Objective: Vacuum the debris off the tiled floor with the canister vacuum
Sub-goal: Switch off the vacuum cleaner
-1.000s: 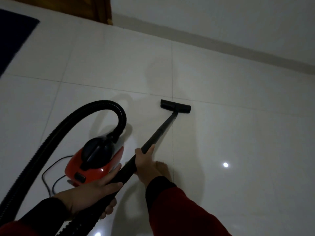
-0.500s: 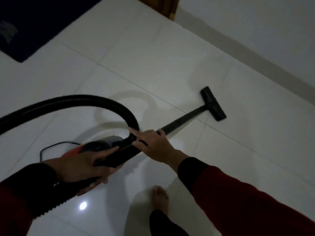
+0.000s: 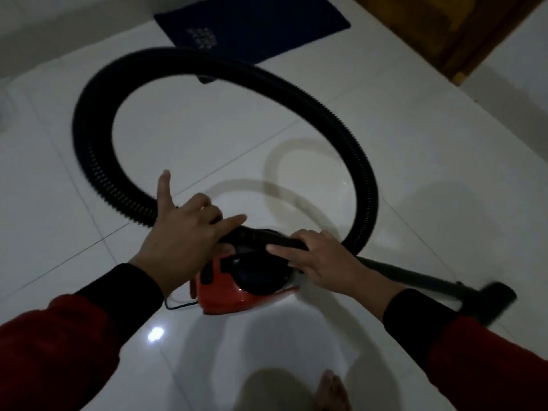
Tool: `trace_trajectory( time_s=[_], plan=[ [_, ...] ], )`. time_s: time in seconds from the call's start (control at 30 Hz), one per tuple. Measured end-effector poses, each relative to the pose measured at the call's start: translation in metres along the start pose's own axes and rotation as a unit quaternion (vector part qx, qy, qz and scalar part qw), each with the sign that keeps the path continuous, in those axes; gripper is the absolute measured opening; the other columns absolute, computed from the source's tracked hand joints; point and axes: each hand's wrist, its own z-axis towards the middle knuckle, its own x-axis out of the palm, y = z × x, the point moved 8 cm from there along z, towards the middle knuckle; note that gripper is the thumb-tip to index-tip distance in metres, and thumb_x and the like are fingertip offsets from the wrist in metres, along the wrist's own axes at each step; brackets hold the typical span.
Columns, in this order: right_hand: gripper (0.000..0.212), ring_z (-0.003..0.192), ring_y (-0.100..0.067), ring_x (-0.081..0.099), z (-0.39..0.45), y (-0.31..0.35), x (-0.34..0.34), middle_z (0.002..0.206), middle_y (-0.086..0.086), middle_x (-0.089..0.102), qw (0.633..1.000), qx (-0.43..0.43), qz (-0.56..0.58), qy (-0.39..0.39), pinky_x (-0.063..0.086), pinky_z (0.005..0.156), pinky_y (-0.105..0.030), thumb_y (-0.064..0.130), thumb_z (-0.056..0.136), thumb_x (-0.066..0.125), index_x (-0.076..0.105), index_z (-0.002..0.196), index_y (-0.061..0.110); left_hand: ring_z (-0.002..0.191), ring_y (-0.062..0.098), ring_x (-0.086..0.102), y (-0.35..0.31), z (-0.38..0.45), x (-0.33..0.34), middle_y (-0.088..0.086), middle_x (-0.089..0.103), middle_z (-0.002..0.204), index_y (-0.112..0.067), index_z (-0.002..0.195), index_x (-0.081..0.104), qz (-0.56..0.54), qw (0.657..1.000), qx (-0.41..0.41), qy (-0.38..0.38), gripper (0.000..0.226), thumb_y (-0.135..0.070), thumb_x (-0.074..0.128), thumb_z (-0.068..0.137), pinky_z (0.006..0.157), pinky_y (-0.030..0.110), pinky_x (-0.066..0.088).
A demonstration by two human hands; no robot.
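The red and black canister vacuum (image 3: 225,295) sits on the white tiled floor (image 3: 415,161), just under my hands. Its black ribbed hose (image 3: 341,126) arcs up in a big blurred loop in front of me. My left hand (image 3: 181,235) lies on the hose's handle end, middle fingers curled over it, index finger and thumb sticking out. My right hand (image 3: 326,262) holds the black wand (image 3: 415,272), fingers laid across it. The wand runs right and down to the floor nozzle (image 3: 498,301) on the tiles. No debris shows in this dim light.
A dark blue mat (image 3: 255,22) lies at the far edge of the floor, and a wooden door (image 3: 441,28) stands at the top right. The power cord (image 3: 178,305) trails left of the canister. My bare foot (image 3: 332,390) is at the bottom.
The wand and nozzle have swung from far ahead round to my right. The hose has risen into a wide loop, and my view has turned toward the mat. My left index finger has lifted off.
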Motion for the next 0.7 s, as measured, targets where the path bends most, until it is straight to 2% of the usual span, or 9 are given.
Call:
trace_trajectory(
  time_s=[0.07, 0.17, 0.27, 0.33, 0.4, 0.47, 0.6, 0.67, 0.7],
  plan=[
    [0.058, 0.077, -0.028, 0.056, 0.006, -0.002, 0.011, 0.104, -0.015, 0.059, 1.000, -0.021, -0.018, 0.001, 0.043, 0.073, -0.033, 0.013, 0.092, 0.045, 0.039, 0.136, 0.049, 0.093, 0.030, 0.065, 0.007, -0.008, 0.015, 0.004, 0.072, 0.090, -0.026, 0.117, 0.068, 0.011, 0.997, -0.044, -0.055, 0.050, -0.040, 0.076, 0.070, 0.093, 0.081, 0.015],
    [0.048, 0.082, -0.031, 0.056, 0.011, -0.009, 0.030, 0.105, -0.017, 0.054, 1.000, -0.009, -0.018, 0.007, 0.051, 0.074, -0.035, 0.017, 0.093, 0.038, 0.050, 0.130, 0.045, 0.099, 0.029, 0.064, 0.008, -0.015, 0.042, 0.001, 0.071, 0.097, -0.029, 0.114, 0.068, 0.018, 0.990, -0.087, -0.112, 0.036, -0.043, 0.061, 0.082, 0.094, 0.080, 0.017],
    [0.041, 0.086, -0.024, 0.060, 0.015, -0.012, 0.043, 0.107, -0.015, 0.052, 1.000, -0.013, -0.001, -0.015, 0.055, 0.071, -0.034, 0.017, 0.092, 0.057, 0.057, 0.127, 0.038, 0.102, 0.027, 0.064, 0.007, -0.022, 0.068, -0.001, 0.071, 0.101, -0.032, 0.113, 0.068, 0.033, 0.977, -0.109, -0.178, 0.033, -0.046, 0.054, 0.086, 0.095, 0.078, 0.021],
    [0.039, 0.082, -0.022, 0.060, 0.021, -0.010, 0.048, 0.108, -0.013, 0.054, 0.998, -0.038, -0.047, -0.030, 0.055, 0.065, -0.031, 0.031, 0.087, 0.064, 0.059, 0.125, 0.040, 0.105, 0.026, 0.063, 0.008, -0.027, 0.080, -0.001, 0.070, 0.105, -0.033, 0.114, 0.067, 0.046, 0.964, -0.115, -0.236, 0.032, -0.047, 0.055, 0.088, 0.095, 0.076, 0.022],
    [0.040, 0.080, -0.021, 0.059, 0.030, -0.007, 0.050, 0.105, -0.012, 0.055, 0.993, -0.065, -0.095, -0.040, 0.053, 0.062, -0.029, 0.041, 0.084, 0.065, 0.060, 0.124, 0.041, 0.112, 0.023, 0.057, 0.008, -0.030, 0.088, -0.001, 0.070, 0.110, -0.034, 0.114, 0.068, 0.050, 0.947, -0.125, -0.291, 0.031, -0.047, 0.056, 0.088, 0.095, 0.075, 0.022],
    [0.044, 0.080, -0.024, 0.056, 0.036, -0.004, 0.053, 0.100, -0.014, 0.056, 0.987, -0.091, -0.124, -0.042, 0.051, 0.062, -0.031, 0.039, 0.081, 0.069, 0.061, 0.123, 0.039, 0.121, 0.022, 0.044, 0.009, -0.035, 0.092, 0.003, 0.067, 0.120, -0.034, 0.114, 0.068, 0.031, 0.929, -0.149, -0.337, 0.033, -0.044, 0.062, 0.084, 0.096, 0.074, 0.023],
    [0.048, 0.082, -0.021, 0.054, 0.043, -0.004, 0.054, 0.101, -0.007, 0.051, 0.995, -0.063, -0.078, -0.029, 0.049, 0.070, -0.026, 0.038, 0.079, 0.071, 0.057, 0.124, 0.045, 0.133, 0.029, 0.029, 0.010, -0.052, 0.102, 0.015, 0.041, 0.145, -0.031, 0.125, 0.061, -0.075, 0.887, -0.204, -0.408, 0.042, -0.037, 0.066, 0.083, 0.102, 0.065, 0.029],
    [0.043, 0.084, -0.020, 0.055, 0.045, -0.005, 0.055, 0.100, -0.004, 0.049, 0.998, -0.035, -0.051, -0.013, 0.050, 0.073, -0.027, 0.041, 0.079, 0.070, 0.059, 0.120, 0.048, 0.135, 0.031, 0.025, 0.009, -0.067, 0.113, 0.014, 0.023, 0.147, -0.030, 0.134, 0.051, -0.125, 0.865, -0.254, -0.415, 0.050, -0.040, 0.062, 0.087, 0.109, 0.053, 0.027],
    [0.040, 0.084, -0.020, 0.055, 0.045, -0.006, 0.055, 0.100, -0.004, 0.049, 0.999, -0.026, -0.045, -0.007, 0.051, 0.075, -0.027, 0.041, 0.079, 0.070, 0.062, 0.117, 0.048, 0.135, 0.031, 0.027, 0.009, -0.076, 0.125, 0.014, 0.023, 0.146, -0.029, 0.138, 0.044, -0.171, 0.852, -0.291, -0.399, 0.055, -0.040, 0.061, 0.087, 0.111, 0.048, 0.026]
  ],
)
